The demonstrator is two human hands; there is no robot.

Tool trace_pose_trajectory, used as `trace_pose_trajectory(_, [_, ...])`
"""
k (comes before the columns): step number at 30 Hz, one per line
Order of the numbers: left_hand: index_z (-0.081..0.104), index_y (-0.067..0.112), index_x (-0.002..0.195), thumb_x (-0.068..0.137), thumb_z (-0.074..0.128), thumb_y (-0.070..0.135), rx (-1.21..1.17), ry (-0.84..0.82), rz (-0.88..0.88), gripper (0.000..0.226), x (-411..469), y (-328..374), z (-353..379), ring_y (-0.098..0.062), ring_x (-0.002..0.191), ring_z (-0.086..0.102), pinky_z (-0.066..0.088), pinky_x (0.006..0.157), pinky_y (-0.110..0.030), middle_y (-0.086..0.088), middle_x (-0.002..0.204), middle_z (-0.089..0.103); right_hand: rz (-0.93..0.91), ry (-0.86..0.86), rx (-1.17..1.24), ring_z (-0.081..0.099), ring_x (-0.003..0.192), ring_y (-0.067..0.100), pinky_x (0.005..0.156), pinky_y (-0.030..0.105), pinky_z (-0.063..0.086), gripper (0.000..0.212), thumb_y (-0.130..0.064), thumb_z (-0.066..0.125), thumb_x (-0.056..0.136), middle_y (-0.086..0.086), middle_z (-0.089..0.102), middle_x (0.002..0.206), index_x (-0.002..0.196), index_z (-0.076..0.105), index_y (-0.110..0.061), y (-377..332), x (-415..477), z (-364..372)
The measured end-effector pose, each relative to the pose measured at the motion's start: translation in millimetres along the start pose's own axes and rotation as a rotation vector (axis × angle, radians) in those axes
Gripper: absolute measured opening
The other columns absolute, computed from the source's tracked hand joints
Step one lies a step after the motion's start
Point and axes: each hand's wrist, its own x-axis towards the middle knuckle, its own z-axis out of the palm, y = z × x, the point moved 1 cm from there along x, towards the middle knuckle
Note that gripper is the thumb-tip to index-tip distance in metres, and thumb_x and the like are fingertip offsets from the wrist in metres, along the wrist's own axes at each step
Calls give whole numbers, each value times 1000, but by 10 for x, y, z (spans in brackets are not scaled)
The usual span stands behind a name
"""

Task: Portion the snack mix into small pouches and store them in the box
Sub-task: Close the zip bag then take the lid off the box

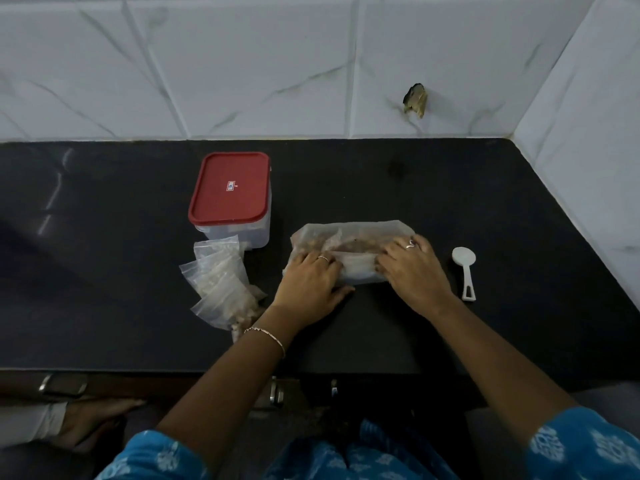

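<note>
A large clear bag of brown snack mix (349, 240) lies on the black counter (450, 202). My left hand (310, 284) presses on its near left edge, and my right hand (412, 268) grips its near right edge. Both hold the bag's folded front flap. Several small clear pouches (221, 285) with snack mix lie in a pile to the left. Behind them stands a clear plastic box with a red lid (230, 188), which is closed. A white plastic scoop (465, 268) lies to the right of my right hand.
White marbled tiles (311, 64) line the wall behind the counter and on the right. A dark hole (415, 100) marks the back wall. Below the counter's front edge are cabinet handles (277, 393) and a sandalled foot (90, 420).
</note>
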Motion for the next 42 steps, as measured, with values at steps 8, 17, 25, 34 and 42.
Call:
trace_pose_trajectory(8, [50,21,131,93,54,17,-146,-98,-120,38,183,-138,-57,-23,104,61,50,88,-34,-4,117,60,123,-145,303,63,108,22,97,35,44,23,-12,61,90,3,68,114,113,67,-12,162,-184,52])
trace_pose_trajectory(17, [55,14,109,87,67,25,-439,-134,-423,27,616,-427,-191,-23,102,57,51,88,-41,-6,114,55,515,-283,489,55,84,18,67,31,38,12,-27,50,98,-4,54,95,102,53,-17,269,374,-28])
trace_pose_trajectory(25, [50,11,132,91,59,15,56,-42,-17,42,529,-36,-94,-29,125,45,36,105,-40,-12,140,42,454,-192,82,53,112,26,89,40,44,30,-19,68,82,9,48,129,111,61,-14,81,470,-20])
trace_pose_trajectory(34, [26,13,152,100,42,31,-107,-47,-69,58,269,-147,171,-18,149,14,-8,117,-34,-4,160,22,150,-145,310,45,134,17,116,40,29,52,-24,61,86,4,51,143,136,52,-11,-48,74,189])
trace_pose_trajectory(42, [26,10,151,94,49,9,-43,-57,-38,61,679,-289,212,-24,149,17,-3,119,-39,-9,159,24,218,-183,262,63,115,20,102,39,44,59,-2,72,70,6,66,124,127,61,-11,173,466,297])
